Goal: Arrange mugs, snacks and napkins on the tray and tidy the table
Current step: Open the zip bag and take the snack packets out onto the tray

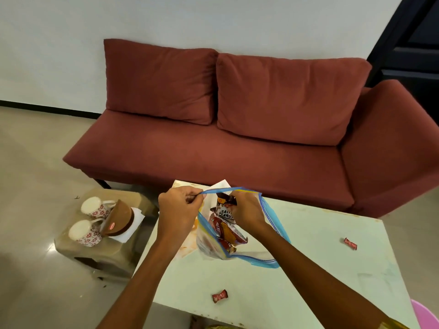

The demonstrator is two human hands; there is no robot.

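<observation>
Bag [256, 250] | L grip [180, 207] pinches rim | R grip [247, 210] holds packet [225, 198], fingertips hidden

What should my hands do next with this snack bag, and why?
Probably lift the dark packet out with the right hand: it grips that packet at the mouth of the zip bag, whose rim the left hand pinches open.

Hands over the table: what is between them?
The head view shows the open mouth of a zip bag between the left hand and the right hand, with snack packets poking up inside it.
</observation>
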